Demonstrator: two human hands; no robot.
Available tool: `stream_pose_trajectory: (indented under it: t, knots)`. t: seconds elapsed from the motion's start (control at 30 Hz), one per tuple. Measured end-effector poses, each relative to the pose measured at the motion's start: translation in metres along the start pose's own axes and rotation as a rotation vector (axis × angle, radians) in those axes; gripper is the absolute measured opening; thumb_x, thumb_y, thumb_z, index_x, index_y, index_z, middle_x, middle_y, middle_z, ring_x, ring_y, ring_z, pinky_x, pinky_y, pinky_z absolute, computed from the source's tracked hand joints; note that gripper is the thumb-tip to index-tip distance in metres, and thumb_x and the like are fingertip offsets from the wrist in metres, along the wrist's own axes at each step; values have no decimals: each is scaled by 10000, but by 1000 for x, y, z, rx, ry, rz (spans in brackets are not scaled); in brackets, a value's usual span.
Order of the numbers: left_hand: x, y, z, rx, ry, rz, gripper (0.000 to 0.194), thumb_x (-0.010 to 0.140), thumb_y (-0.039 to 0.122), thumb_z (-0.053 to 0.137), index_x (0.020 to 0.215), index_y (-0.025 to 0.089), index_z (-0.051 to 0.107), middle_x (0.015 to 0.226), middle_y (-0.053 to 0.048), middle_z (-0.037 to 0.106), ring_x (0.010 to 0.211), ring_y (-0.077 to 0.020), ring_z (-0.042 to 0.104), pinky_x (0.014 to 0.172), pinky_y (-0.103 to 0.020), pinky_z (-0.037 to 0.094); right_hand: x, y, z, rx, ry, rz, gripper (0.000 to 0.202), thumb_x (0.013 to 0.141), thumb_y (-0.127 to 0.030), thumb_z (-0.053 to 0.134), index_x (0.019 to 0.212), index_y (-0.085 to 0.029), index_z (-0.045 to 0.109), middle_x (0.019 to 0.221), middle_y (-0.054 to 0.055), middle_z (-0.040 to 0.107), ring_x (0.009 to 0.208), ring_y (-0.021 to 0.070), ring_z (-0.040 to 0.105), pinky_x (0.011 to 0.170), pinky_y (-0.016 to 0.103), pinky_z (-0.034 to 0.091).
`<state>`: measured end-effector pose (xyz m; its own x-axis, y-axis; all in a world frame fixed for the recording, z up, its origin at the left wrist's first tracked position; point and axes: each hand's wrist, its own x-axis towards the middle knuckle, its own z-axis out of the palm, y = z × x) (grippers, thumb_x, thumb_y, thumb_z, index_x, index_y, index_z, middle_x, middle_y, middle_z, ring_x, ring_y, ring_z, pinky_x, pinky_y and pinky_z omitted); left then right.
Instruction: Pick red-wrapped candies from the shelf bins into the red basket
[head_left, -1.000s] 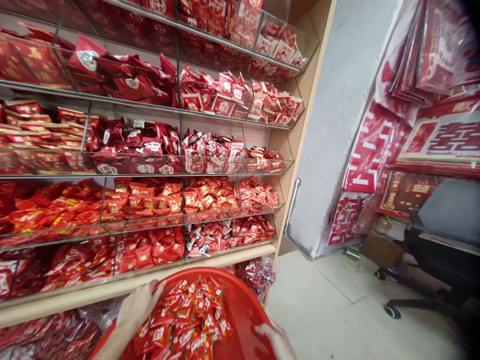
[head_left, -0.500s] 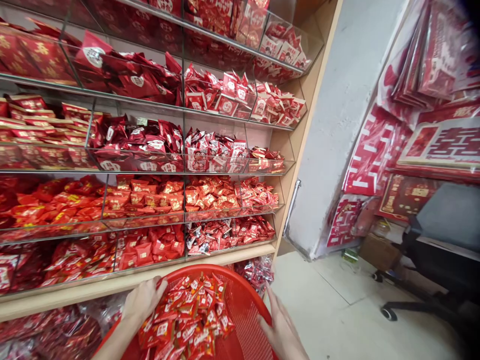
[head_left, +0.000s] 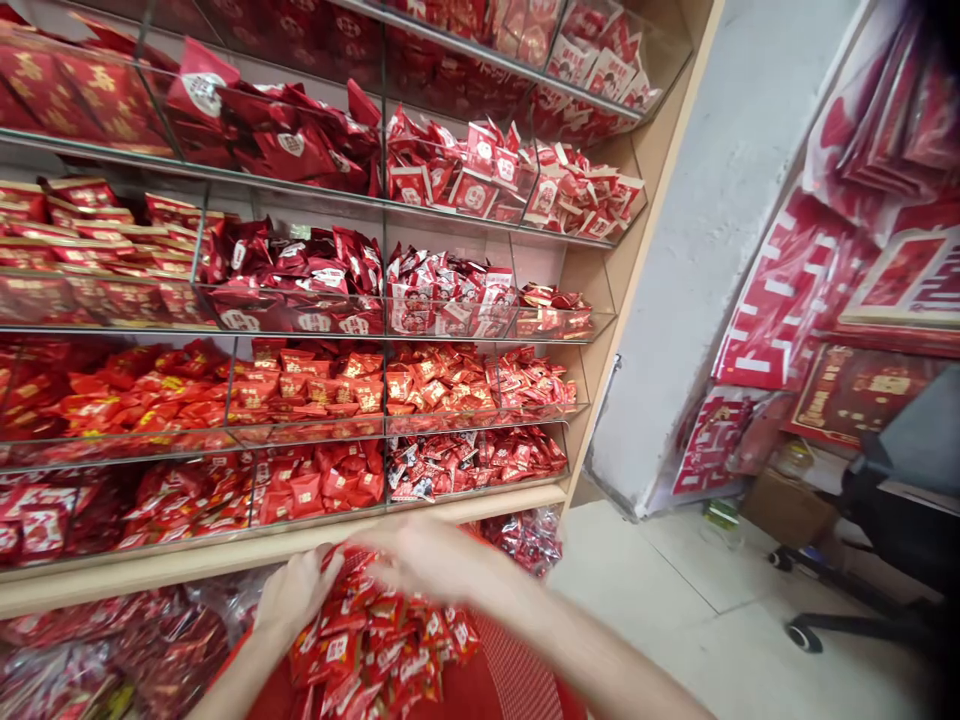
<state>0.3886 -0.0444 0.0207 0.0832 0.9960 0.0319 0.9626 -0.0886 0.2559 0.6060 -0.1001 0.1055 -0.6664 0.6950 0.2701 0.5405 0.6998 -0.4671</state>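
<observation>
Red sachets (head_left: 375,640) fill the basket (head_left: 517,675); left hand (head_left: 296,595) rests open, right hand (head_left: 420,560) blurs, grip unclear. Best scoop gently, both palms under.

**Shelves of red packets, a grey wall, a chair**

A wooden shelf unit (head_left: 480,505) carries clear bins (head_left: 450,400) packed with red wrapped sweets (head_left: 315,380). Bagged red packets (head_left: 525,535) lie beneath the lowest shelf. A grey wall (head_left: 697,250) stands to its right, with red paper decorations (head_left: 780,300) beside it, above a black office chair (head_left: 877,560) on the pale floor (head_left: 697,620).
</observation>
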Motion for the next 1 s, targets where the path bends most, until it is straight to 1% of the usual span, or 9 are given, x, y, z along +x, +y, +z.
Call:
stream_pose_trajectory:
  t: [0.1,0.17,0.2,0.3,0.43,0.53,0.77,0.9,1.0]
  knots:
    - [0,2,-1,27,-19,7,494,863,455,244,1089,214,612,999,-152,697,931,-298,652,799,-385,449,-5,59,-42,-393,86,487,258,851,-150,451,1032,-205,627,991,41,643,919,160,565,788,239,390]
    - [0,3,-1,18,-9,16,506,869,459,226,1080,213,613,975,-152,701,923,-299,655,792,-385,451,-14,93,-59,-465,98,587,308,826,-67,418,1040,-157,620,1028,97,614,926,174,565,777,248,380]
    - [0,4,-1,14,-3,22,511,871,462,217,1070,212,616,961,-153,703,913,-300,657,785,-386,452,-20,107,-63,-491,108,617,338,821,-47,402,1071,-148,606,1073,116,589,942,177,561,780,251,375]
    - [-2,7,-1,17,16,29,519,874,463,203,1032,204,625,936,-162,702,887,-300,661,767,-385,452,-30,131,-57,-532,114,659,359,833,-56,391,1121,-153,582,1166,135,521,1000,186,540,797,257,362]
    - [-3,9,0,27,8,21,516,879,469,204,1044,202,614,930,-157,703,877,-285,666,764,-373,450,-29,143,-42,-573,104,705,300,881,-125,388,1074,-176,612,1133,112,523,1020,185,529,776,250,358]
    - [-3,9,2,41,11,27,516,882,472,198,1057,209,606,934,-150,703,876,-277,667,767,-370,452,-24,149,-39,-594,95,733,279,901,-158,386,1034,-179,630,1105,106,539,994,179,538,745,247,355]
    - [-5,15,-1,76,1,30,512,883,472,200,1074,211,596,917,-147,707,860,-277,671,748,-365,459,-15,157,-46,-595,66,758,281,916,-186,384,893,-159,663,992,104,605,884,164,564,696,245,332]
    - [-6,17,-2,78,-5,21,510,884,471,195,1085,214,587,950,-152,702,873,-278,668,763,-375,460,-17,151,-52,-586,92,730,291,923,-210,384,881,-172,669,989,87,611,849,150,561,671,235,319]
    - [-6,16,-1,92,-11,27,531,872,517,216,1111,204,573,970,-159,695,890,-276,662,773,-374,462,-22,145,-57,-583,129,709,297,927,-231,380,911,-185,674,1003,73,605,853,143,559,668,225,317]
